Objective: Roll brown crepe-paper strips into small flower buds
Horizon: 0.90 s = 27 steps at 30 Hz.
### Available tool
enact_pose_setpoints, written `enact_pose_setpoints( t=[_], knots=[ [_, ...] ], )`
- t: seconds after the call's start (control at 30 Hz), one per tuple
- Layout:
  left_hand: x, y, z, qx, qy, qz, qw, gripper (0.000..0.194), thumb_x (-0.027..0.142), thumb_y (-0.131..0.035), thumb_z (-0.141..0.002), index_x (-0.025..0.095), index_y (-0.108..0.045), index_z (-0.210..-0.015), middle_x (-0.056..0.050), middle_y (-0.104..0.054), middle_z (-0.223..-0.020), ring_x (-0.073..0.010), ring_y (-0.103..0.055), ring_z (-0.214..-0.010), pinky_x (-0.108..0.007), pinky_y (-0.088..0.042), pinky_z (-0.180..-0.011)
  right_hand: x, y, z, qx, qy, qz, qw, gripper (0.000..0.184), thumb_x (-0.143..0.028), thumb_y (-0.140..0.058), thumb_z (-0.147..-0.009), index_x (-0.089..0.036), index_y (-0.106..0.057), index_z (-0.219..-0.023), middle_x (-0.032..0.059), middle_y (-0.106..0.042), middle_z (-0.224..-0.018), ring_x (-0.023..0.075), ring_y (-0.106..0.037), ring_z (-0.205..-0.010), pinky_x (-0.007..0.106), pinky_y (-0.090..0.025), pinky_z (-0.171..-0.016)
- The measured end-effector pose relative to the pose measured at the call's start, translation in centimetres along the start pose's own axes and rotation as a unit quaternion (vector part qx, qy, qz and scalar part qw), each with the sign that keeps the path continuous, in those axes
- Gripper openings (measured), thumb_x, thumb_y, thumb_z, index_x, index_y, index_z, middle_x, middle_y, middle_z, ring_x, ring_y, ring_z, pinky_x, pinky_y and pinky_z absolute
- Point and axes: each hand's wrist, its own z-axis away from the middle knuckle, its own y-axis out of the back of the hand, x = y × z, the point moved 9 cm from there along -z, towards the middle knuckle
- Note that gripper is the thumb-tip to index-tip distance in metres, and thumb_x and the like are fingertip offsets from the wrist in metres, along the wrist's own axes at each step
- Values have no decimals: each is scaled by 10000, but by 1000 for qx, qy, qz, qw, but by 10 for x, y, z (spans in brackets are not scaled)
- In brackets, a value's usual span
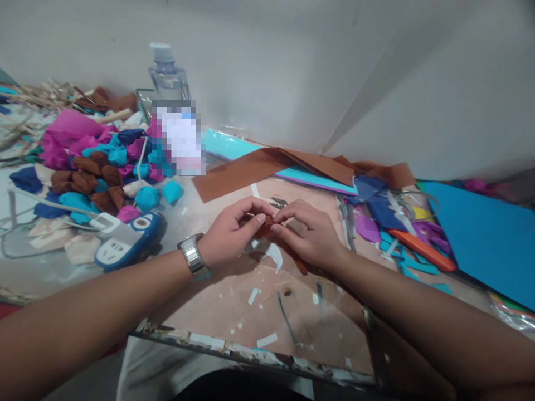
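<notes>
A pale wall (271, 67) rises behind a cluttered, paint-spotted worktable (234, 306). At the right lies a large blue sheet (485, 239). At the left is a heap of crumpled paper bundles (83, 181) in brown, magenta, turquoise and navy. A folded brown paper strip (238, 172) stretches across the back, beyond the hands. A clear bottle (170, 81) stands behind the heap, and a blue-and-white power socket (117, 250) sits in front of it, a plug inserted. An orange-handled tool (424, 250) rests among scraps at the right.

In the middle, the left hand (228, 234), with a metal watch (193, 255) at its wrist, and the right hand (311, 234) nearly meet. Between them, above the tabletop, is a small brown paper piece (270, 220) — each hand pinches it between thumb and forefinger, the other fingers curled.

The step in hand appears to be twisting or gathering this paper. From here, the next move seems to call for light, steady pressure from both pinches — too hard a pull could tear it.
</notes>
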Motion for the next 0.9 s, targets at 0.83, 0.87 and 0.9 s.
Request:
enact_pose_setpoints(
  t=[0.83, 0.87, 0.9],
  knots=[
    [0, -1, 0, 1, -51, -66, 997, 205, 314, -625, -1021, 189, -658, -1180, -66, -735, -1093, -161, -731, -909, -283, -595, -802, 2, 3, -1, 13, -9, 23, 1000, 74, -261, -754, -935, -228, -708, -887, 26, -756, -875, 207, -693, -845, 381, -517, -807],
    [0, 0, 0, 2, -51, -64, 997, 211, 308, -627, -1019, 188, -643, -1191, -66, -733, -1091, -163, -731, -922, -284, -597, -809, 2, 4, -1, 14, -9, 27, 1000, 81, -266, -756, -935, -228, -707, -883, 26, -756, -872, 208, -693, -843, 383, -515, -806],
    [0, 0, 0, 4, -50, -61, 997, 212, 302, -630, -1017, 186, -632, -1194, -68, -732, -1091, -166, -733, -935, -285, -599, -814, 2, 4, -1, 15, -10, 30, 999, 86, -271, -758, -934, -229, -705, -880, 25, -756, -868, 210, -692, -841, 386, -514, -806]
  ],
)
